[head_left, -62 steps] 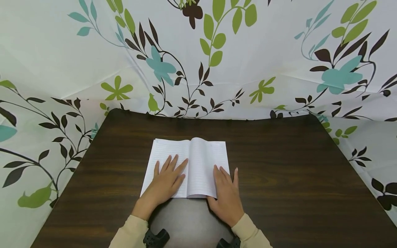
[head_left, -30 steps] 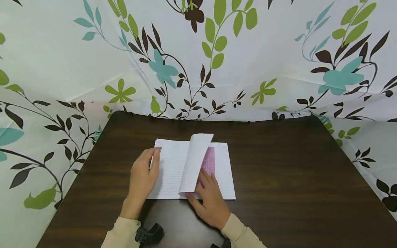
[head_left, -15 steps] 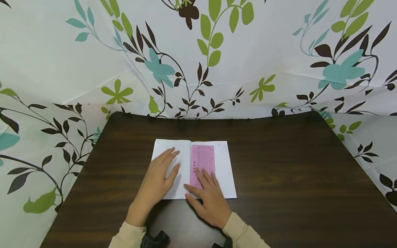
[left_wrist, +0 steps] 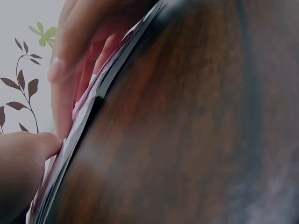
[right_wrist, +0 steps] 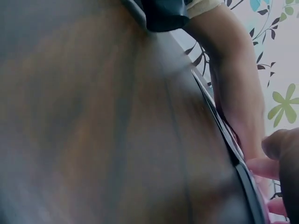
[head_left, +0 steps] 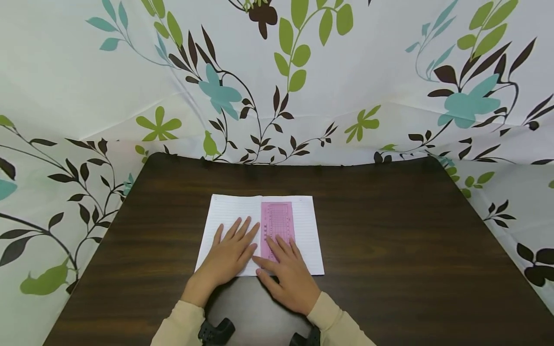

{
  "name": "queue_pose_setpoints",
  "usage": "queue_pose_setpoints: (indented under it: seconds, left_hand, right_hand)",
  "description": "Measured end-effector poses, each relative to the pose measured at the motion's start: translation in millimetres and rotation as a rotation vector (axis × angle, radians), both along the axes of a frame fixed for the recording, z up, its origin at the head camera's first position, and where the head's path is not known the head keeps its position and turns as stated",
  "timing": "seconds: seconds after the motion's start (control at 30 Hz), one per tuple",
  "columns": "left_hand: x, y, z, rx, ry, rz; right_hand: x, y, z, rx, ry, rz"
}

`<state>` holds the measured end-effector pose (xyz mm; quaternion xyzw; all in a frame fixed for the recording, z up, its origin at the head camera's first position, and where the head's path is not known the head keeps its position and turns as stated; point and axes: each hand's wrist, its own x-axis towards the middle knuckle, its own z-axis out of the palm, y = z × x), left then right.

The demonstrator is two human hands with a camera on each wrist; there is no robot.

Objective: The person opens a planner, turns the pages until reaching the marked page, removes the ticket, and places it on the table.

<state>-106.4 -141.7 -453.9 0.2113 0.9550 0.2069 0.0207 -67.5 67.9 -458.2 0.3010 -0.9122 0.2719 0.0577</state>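
An open notebook (head_left: 305, 221) with lined white pages lies flat on the table. Along its centre fold, on the right page, lies a pink translucent ruler (head_left: 278, 216) printed with a grid. My left hand (head_left: 229, 254) rests on the left page with its fingers spread. My right hand (head_left: 292, 278) lies over the lower end of the ruler, fingers extended and touching it; that end is partly hidden. In the left wrist view, the notebook's edge (left_wrist: 70, 149) is seen from the side, with fingers over it. The right wrist view shows the notebook edge (right_wrist: 224, 133) and part of both hands.
The dark wooden table (head_left: 389, 230) extends around the notebook. A white cloth (head_left: 329, 105) with leaf and flower prints hangs behind and at both sides. Black wrist devices (head_left: 216, 331) sit at both sleeves, near the table's front edge.
A page that covered the ruler has been turned to the left, baring the ruler. My left hand lifted to the notebook's left edge, then came back down flat. My right hand moved onto the ruler.
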Motion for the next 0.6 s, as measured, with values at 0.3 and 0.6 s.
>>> queue_pose_setpoints:
  seconds: [0.3, 0.6]
  left_hand:
    - [-1.8, -0.7, 0.5, 0.001, 0.016, -0.01]
    - [1.1, -0.8, -3.8, -0.013, 0.015, 0.017]
  right_hand:
    - [-35.7, 25.2, 36.6, 0.05, 0.034, 0.006]
    - [-104.9, 53.2, 51.5, 0.093, -0.214, -0.145]
